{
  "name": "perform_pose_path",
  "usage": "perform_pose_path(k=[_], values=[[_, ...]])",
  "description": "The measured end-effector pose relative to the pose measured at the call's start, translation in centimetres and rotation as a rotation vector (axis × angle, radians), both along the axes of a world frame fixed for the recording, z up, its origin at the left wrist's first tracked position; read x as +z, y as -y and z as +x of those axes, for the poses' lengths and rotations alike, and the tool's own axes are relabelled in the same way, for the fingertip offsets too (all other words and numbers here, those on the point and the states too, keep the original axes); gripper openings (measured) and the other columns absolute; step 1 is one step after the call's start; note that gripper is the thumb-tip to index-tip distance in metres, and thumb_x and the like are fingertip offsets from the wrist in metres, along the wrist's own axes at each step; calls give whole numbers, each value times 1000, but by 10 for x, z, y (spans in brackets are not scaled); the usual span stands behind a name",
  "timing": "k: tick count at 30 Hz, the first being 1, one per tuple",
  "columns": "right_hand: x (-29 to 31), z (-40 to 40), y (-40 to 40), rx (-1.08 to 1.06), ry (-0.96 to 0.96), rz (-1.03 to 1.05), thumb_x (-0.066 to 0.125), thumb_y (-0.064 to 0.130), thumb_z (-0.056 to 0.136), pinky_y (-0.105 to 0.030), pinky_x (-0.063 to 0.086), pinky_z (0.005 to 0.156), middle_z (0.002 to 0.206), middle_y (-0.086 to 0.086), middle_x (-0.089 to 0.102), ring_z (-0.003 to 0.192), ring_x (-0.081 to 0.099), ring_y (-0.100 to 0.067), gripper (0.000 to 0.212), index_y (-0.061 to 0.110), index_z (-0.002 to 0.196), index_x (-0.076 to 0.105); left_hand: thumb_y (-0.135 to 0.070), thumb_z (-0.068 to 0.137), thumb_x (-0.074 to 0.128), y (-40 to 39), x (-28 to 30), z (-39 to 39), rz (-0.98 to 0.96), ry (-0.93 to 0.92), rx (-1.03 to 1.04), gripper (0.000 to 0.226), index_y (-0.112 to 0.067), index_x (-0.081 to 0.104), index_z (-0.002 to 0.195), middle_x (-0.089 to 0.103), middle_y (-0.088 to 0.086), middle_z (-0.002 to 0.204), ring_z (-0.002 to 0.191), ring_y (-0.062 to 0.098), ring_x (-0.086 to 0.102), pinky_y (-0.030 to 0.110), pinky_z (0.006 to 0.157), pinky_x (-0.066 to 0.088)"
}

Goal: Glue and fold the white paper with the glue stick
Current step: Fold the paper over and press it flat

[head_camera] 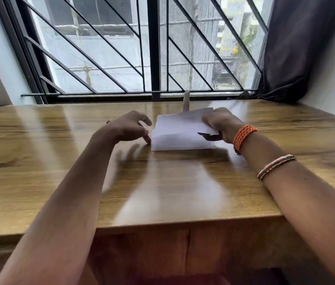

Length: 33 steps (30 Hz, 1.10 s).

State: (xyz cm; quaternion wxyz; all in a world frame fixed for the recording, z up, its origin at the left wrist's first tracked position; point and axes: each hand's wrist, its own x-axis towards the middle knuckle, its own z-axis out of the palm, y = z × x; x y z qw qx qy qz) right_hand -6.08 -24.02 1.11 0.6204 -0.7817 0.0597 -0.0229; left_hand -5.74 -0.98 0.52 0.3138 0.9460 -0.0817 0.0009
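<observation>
The white paper (180,131), already folded, lies just in front of the upright glue stick (186,100); right hand (223,124) pinches its edge, left hand (130,127), fingers loosely spread, touches its corner; pressing apparently remains.

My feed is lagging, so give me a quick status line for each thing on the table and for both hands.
White paper: folded, lying on the table, far flap lifted.
Glue stick: standing upright behind the paper, untouched.
Left hand: fingers loosely curled, holding nothing, fingertip down at the paper's left edge.
Right hand: gripping the paper's right edge.
Table: glossy wood, bearing the paper and glue stick.
</observation>
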Motion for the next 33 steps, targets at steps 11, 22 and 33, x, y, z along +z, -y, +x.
perform_pose_path(k=[11,22,33], values=[[0,-2,7,-19,-20,39,46,3,97,-15,42,33,80,-11,50,51,52,-15,6,4,101,51,-40,86,61,8,-3,-16,260,36,83,32,-33,60,117,54,-3,132,128,24,28,43,94,21],[-9,5,3,51,-19,-117,47,6,98,-18,46,32,74,-9,52,57,54,-19,22,10,76,49,-29,89,57,11,-6,-17,305,93,105,30,-33,61,118,37,0,146,132,28,22,39,81,16],[-8,6,0,71,-24,-219,49,8,97,-19,46,35,79,-11,54,57,56,-18,9,4,104,52,-28,87,61,0,-14,-1,206,56,93,30,-42,60,113,14,0,159,145,31,-12,56,115,-3]])
